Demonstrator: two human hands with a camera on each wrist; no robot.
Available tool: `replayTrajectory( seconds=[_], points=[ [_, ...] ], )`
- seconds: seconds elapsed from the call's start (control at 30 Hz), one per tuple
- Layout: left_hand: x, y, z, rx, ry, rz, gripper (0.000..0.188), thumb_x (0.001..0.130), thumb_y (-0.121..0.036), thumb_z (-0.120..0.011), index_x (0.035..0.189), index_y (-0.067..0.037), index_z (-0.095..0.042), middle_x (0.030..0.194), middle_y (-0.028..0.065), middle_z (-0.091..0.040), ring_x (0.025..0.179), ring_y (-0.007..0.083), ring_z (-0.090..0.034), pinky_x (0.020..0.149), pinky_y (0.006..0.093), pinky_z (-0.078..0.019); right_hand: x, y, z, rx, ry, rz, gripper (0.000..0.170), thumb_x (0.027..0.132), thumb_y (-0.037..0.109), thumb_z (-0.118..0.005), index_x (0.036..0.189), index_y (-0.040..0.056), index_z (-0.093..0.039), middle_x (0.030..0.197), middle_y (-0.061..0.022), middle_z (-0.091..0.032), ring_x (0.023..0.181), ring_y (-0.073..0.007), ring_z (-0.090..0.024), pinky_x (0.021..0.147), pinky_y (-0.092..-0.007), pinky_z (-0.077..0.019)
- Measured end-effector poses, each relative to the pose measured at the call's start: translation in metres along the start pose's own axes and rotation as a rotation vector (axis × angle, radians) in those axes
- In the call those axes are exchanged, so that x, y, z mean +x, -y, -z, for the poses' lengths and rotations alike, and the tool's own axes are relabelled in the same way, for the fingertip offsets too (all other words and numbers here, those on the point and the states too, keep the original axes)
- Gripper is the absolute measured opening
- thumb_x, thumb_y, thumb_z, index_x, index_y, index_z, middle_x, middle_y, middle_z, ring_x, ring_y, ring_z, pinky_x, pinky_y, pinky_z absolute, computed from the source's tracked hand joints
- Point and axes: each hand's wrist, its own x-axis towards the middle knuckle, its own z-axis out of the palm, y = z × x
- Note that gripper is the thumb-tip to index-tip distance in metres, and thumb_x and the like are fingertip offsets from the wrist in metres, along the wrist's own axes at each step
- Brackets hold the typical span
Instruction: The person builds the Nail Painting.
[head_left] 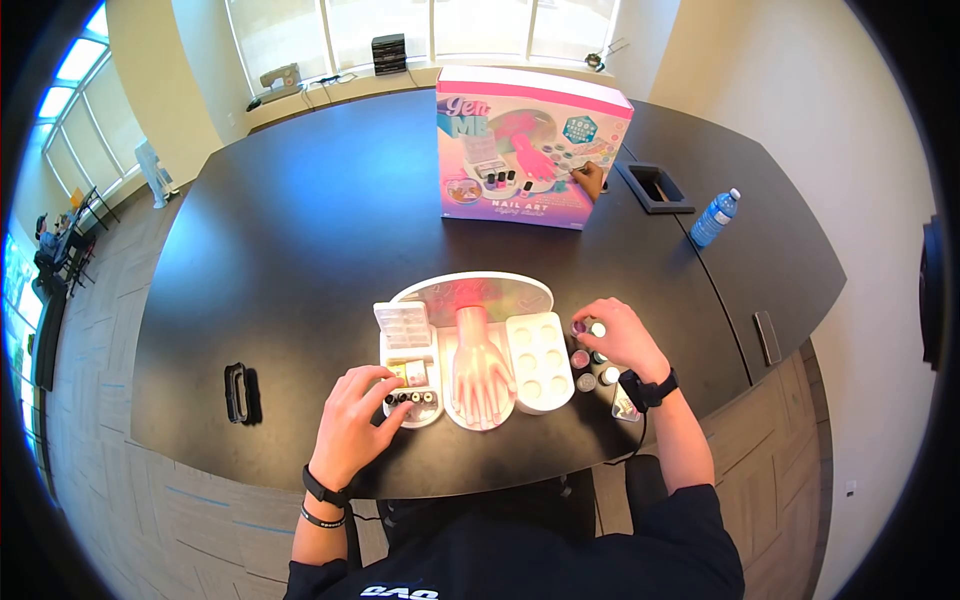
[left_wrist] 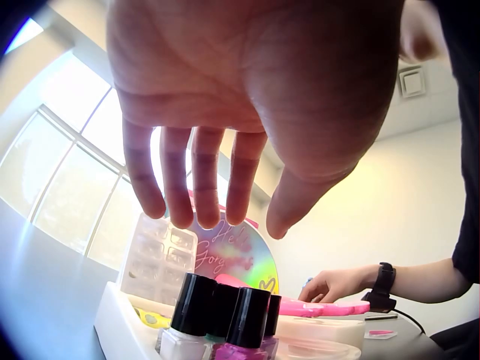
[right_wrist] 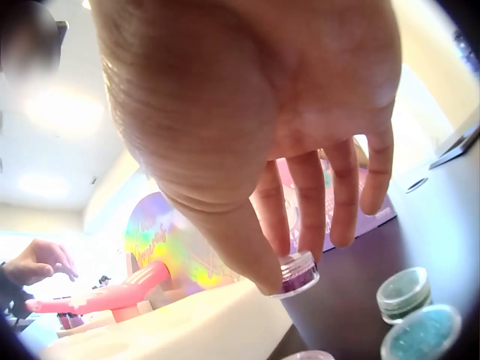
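Note:
Between the thumb and fingers of the right hand (right_wrist: pixel 255 112) is a small clear jar of purple contents (right_wrist: pixel 298 274), pinched just right of the white six-well tray (head_left: pixel 540 362). More small jars, one of them teal (right_wrist: pixel 421 334), stand beside that hand. The left hand (head_left: pixel 356 420) hovers over the black-capped polish bottles (left_wrist: pixel 240 319) at the left compartment, fingers loosely bent and apart, holding nothing. A pink model hand (head_left: pixel 482 375) lies palm down in the middle of the white stand, before a shiny oval backboard (head_left: pixel 420 293).
A large pink box (head_left: pixel 530 150) stands behind the stand on the dark table (head_left: pixel 300 250). At the right are a water bottle (head_left: pixel 714 218), a phone (head_left: pixel 767 338) and a small clear packet (head_left: pixel 626 404). A black frame-like object (head_left: pixel 237 393) lies at the left.

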Motion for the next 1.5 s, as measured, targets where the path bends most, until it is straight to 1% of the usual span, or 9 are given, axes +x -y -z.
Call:
replayTrajectory(
  seconds=[0.13, 0.2, 0.37, 0.43, 0.6, 0.93, 1.0, 1.1, 1.5],
  points=[
    [0.002, -0.001, 0.001, 0.009, 0.007, -0.030, 0.034, 0.082, -0.009, -0.089, 0.114, -0.003, -0.076, 0.117, 0.0128, -0.073, 0.107, 0.0356, -0.070, 0.092, 0.0452, -0.0574, 0.001, 0.024, 0.012, 0.028, 0.019, 0.013, 0.020, 0.088, 0.013, -0.080, 0.108, 0.0092, -0.079, 0.104, -0.0067, -0.078, 0.107, -0.0307, -0.067, 0.099, -0.0435, -0.0544],
    [0.002, -0.003, 0.000, 0.006, 0.009, -0.027, 0.033, 0.083, -0.009, -0.088, 0.113, -0.004, -0.076, 0.117, 0.0125, -0.073, 0.107, 0.0355, -0.070, 0.092, 0.0452, -0.0574, 0.003, 0.034, 0.011, 0.015, -0.041, 0.105, 0.019, 0.089, 0.015, -0.081, 0.108, 0.0090, -0.079, 0.102, -0.0064, -0.077, 0.100, -0.0288, -0.069, 0.093, -0.0417, -0.0564],
    [0.003, -0.010, -0.003, -0.018, 0.018, -0.017, 0.033, 0.083, -0.010, -0.088, 0.114, -0.005, -0.077, 0.117, 0.0117, -0.073, 0.106, 0.0350, -0.070, 0.092, 0.0449, -0.0575, 0.012, 0.054, 0.004, 0.091, 0.005, 0.106, 0.020, 0.090, 0.017, -0.082, 0.109, 0.0095, -0.079, 0.101, -0.0069, -0.077, 0.089, -0.0276, -0.070, 0.084, -0.0405, -0.0577],
    [0.003, -0.010, -0.005, -0.006, 0.014, -0.032, 0.027, 0.089, -0.015, -0.086, 0.113, -0.008, -0.077, 0.114, 0.0082, -0.072, 0.106, 0.0323, -0.069, 0.092, 0.0441, -0.0556, 0.015, 0.059, 0.000, 0.097, 0.019, 0.118, 0.020, 0.091, 0.017, -0.081, 0.109, 0.0100, -0.079, 0.101, -0.0072, -0.077, 0.086, -0.0274, -0.071, 0.081, -0.0404, -0.0577],
    [0.004, -0.011, -0.009, -0.011, 0.017, -0.045, 0.029, 0.087, -0.013, -0.087, 0.114, -0.007, -0.077, 0.115, 0.0094, -0.072, 0.106, 0.0332, -0.069, 0.092, 0.0441, -0.0564, 0.022, 0.058, -0.015, 0.060, 0.101, 0.115, 0.018, 0.092, 0.020, -0.081, 0.108, 0.0126, -0.078, 0.103, -0.0087, -0.078, 0.093, -0.0304, -0.072, 0.084, -0.0427, -0.0582],
    [0.005, -0.012, -0.013, -0.012, 0.018, -0.051, 0.026, 0.089, -0.015, -0.086, 0.112, -0.007, -0.077, 0.113, 0.0078, -0.072, 0.107, 0.0317, -0.069, 0.092, 0.0438, -0.0556, 0.027, 0.056, -0.035, 0.026, 0.069, 0.145, 0.021, 0.090, 0.023, -0.084, 0.109, 0.0135, -0.080, 0.106, -0.0080, -0.080, 0.089, -0.0280, -0.073, 0.082, -0.0420, -0.0588],
    [0.005, -0.012, -0.012, -0.008, 0.020, -0.048, 0.026, 0.089, -0.015, -0.086, 0.112, -0.007, -0.076, 0.113, 0.0077, -0.072, 0.108, 0.0317, -0.069, 0.092, 0.0438, -0.0555, 0.027, 0.058, -0.035, 0.050, 0.126, 0.107, 0.019, 0.093, 0.024, -0.080, 0.108, 0.0129, -0.079, 0.109, -0.0100, -0.079, 0.105, -0.0351, -0.072, 0.090, -0.0479, -0.0583],
    [0.004, -0.012, -0.012, -0.009, 0.031, -0.034, 0.029, 0.087, -0.014, -0.087, 0.113, -0.007, -0.077, 0.115, 0.0088, -0.072, 0.107, 0.0331, -0.069, 0.093, 0.0443, -0.0563, 0.028, 0.058, -0.036, 0.039, 0.121, 0.109, 0.019, 0.092, 0.023, -0.080, 0.108, 0.0128, -0.079, 0.109, -0.0099, -0.079, 0.105, -0.0356, -0.072, 0.090, -0.0476, -0.0584],
    [0.004, -0.012, -0.011, -0.019, 0.041, -0.014, 0.028, 0.086, -0.012, -0.087, 0.111, -0.006, -0.077, 0.115, 0.0095, -0.073, 0.106, 0.0346, -0.069, 0.093, 0.0448, -0.0571, 0.026, 0.054, -0.042, 0.042, 0.048, 0.189, 0.014, 0.093, 0.021, -0.080, 0.103, 0.0111, -0.082, 0.109, -0.0045, -0.079, 0.105, -0.0309, -0.073, 0.090, -0.0451, -0.0594]
  ],
)
